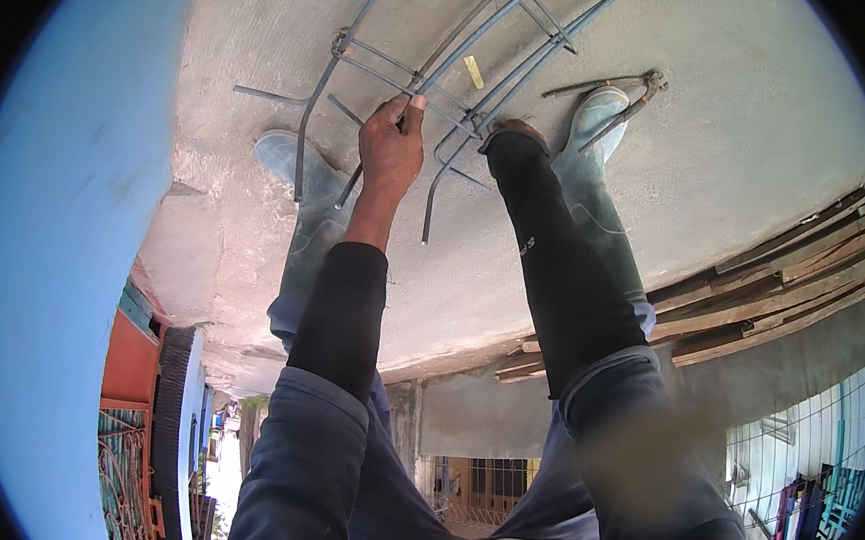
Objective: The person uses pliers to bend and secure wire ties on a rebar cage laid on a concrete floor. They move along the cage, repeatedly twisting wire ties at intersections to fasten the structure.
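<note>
A frame of bent grey steel rods point(488, 53) lies on the concrete slab point(742, 141) in front of my grey rubber boots point(592, 116). My left hand point(391, 152) reaches out of a dark sleeve and its fingers are closed on one cross rod of the frame, near a wire-tied joint. My right hand point(516, 128) is almost fully hidden behind its black sleeve. Only a sliver of it shows where it meets the rods, and its grip cannot be seen. Loose rod ends stick out below the frame between my two hands.
Long-handled metal pincers point(621, 85) lie on the slab by the right boot. A small yellow piece point(474, 71) sits among the rods. Stacked wooden planks point(783, 284) run along the slab's right edge. Beyond it are a wire fence with hanging clothes point(819, 478), buildings and blue sky.
</note>
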Action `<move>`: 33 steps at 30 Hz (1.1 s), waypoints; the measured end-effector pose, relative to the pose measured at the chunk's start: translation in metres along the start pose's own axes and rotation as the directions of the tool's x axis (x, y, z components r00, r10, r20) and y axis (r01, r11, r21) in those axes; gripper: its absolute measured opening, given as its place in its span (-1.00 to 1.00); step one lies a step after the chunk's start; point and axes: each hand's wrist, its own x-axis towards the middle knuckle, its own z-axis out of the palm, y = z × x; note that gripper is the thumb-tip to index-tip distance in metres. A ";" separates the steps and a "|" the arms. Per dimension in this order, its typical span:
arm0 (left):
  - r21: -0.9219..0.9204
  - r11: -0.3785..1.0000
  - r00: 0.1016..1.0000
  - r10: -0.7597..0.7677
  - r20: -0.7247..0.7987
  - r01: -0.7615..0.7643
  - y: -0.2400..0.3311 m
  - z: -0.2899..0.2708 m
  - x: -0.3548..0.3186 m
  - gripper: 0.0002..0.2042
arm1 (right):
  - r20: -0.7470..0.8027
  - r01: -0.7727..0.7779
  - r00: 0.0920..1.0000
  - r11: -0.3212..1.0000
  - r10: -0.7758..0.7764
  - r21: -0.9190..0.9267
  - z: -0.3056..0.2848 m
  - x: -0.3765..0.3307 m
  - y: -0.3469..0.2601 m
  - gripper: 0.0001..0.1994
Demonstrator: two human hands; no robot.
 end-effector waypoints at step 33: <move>0.045 0.997 0.997 0.062 0.040 -0.064 -0.006 0.000 0.009 -0.58 | 0.380 -0.388 0.906 -0.010 -0.189 0.921 -0.096 -0.120 -0.082 -0.86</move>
